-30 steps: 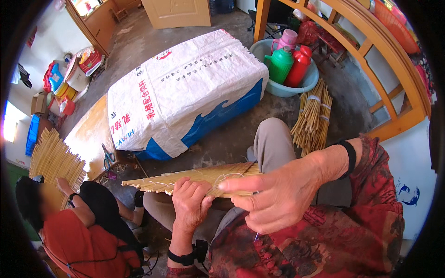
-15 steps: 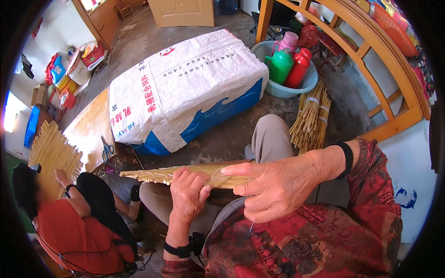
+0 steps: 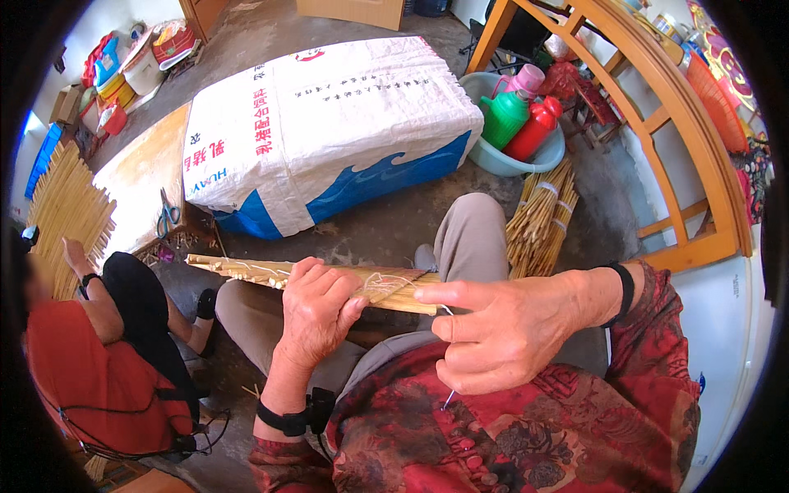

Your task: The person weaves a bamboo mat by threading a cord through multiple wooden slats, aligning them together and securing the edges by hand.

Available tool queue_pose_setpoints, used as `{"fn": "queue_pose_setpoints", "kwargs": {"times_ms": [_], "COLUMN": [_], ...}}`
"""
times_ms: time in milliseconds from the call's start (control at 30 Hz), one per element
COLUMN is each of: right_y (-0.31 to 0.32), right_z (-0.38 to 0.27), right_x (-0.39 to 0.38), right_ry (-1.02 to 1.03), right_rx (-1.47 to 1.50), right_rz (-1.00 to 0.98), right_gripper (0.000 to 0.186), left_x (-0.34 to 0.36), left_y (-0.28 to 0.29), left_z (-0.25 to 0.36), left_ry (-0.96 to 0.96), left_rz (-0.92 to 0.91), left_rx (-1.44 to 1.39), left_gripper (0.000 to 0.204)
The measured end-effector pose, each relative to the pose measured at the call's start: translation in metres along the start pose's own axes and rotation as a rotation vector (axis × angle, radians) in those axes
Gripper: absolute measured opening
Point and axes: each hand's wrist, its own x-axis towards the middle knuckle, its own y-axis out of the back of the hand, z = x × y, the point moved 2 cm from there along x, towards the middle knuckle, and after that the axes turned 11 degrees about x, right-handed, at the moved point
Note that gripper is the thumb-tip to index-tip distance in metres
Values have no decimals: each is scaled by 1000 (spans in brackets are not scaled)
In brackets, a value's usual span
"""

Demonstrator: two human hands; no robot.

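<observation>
A panel of straw-coloured stalks [image 3: 386, 284] lies across my lap, seen nearly edge-on, with thin pale thread looped over its surface. My left hand [image 3: 316, 311] is closed round the panel's near edge, thumb pressed on the stalks. At the panel's right end, my right hand [image 3: 509, 333] has its fingers curled and pinched on a white thread [image 3: 446, 310]. A strand of it hangs below that hand over my red patterned shirt. Whether a needle is between these fingertips is hidden.
A person in red [image 3: 99, 370] at left handles another stalk panel [image 3: 70, 214]. Ahead stand a large white-and-blue sack-covered block [image 3: 329, 131] and a board with scissors [image 3: 168, 215]. Right: bundled stalks [image 3: 538, 222], a basin [image 3: 514, 164] holding flasks, a wooden frame [image 3: 657, 123].
My right hand's fingertips have drawn back slightly from the thread loops toward the panel's right end. My left hand keeps its grip. The view has shifted a little.
</observation>
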Motion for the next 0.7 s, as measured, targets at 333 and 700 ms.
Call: {"fn": "queue_pose_setpoints", "kwargs": {"times_ms": [333,700], "right_y": [15,33], "right_z": [-22,-56], "right_x": [30,43], "right_ry": [446,596], "right_rx": [-564,-607], "right_rz": [-125,-83], "right_gripper": [20,37], "left_x": [2,4], "left_y": [2,-3], "left_z": [1,1], "left_ry": [-28,-15], "left_rz": [33,-53], "left_rx": [-19,-37], "left_gripper": [21,35]}}
